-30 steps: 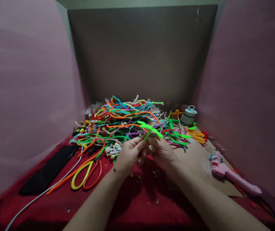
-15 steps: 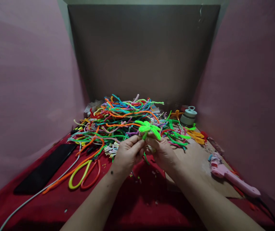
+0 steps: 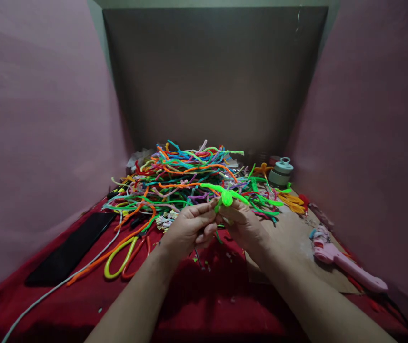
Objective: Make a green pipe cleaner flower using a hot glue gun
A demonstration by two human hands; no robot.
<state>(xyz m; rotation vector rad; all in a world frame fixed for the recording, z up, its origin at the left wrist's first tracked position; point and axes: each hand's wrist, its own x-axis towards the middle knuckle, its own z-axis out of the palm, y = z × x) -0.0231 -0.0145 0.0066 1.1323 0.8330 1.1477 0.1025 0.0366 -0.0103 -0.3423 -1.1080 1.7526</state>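
- Pinches a bright green fuzzy piece (image 3: pixel 227 197) raised above the red cloth (image 3: pixel 204 309), just over the nearly meeting fingertips.
- Has left hand (image 3: pixel 191 228) curled almost closed, thumb and fingers at the piece's left underside.
- Has right hand (image 3: pixel 244 224) likewise closed beneath its right side.
- Faces heaped coloured pipe cleaners (image 3: pixel 182 181) just beyond both hands.
- Has a yellow-and-red-handled tool (image 3: pixel 108 267) left of left hand; right of right hand, cardboard (image 3: pixel 282 243) and a pink glue gun (image 3: pixel 350 270).

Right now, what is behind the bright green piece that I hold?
Behind the green piece lies a heap of colourful fuzzy stems; the part it covers cannot be seen.
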